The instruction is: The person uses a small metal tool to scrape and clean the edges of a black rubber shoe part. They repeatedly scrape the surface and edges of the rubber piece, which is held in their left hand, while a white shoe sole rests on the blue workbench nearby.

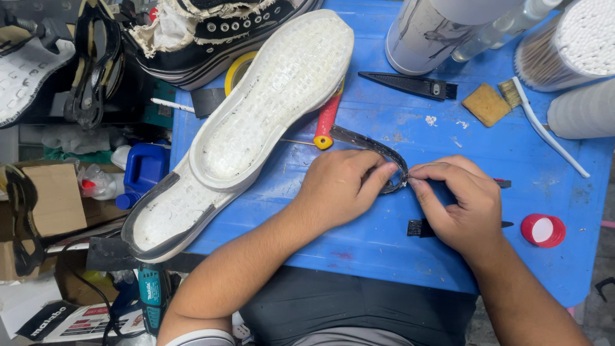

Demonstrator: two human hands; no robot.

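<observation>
A curved black rubber strip (368, 145) lies across the blue table (448, 134). My left hand (339, 189) and my right hand (458, 202) pinch it together near its curled end, fingertips meeting over it. To the left rests a large white shoe sole (269, 96), bottom up, on top of another sole with a black rim (160, 221). A red-handled tool with a yellow tip (327, 122) pokes out from under the white sole.
At the back stand a black sneaker upper (218, 32), a yellow tape roll (237, 67), a grey container (429, 32), cotton swabs in a jar (570, 41). A sponge (487, 104), brush (544, 128), black blade (410, 85), red cap (543, 230) lie on the table.
</observation>
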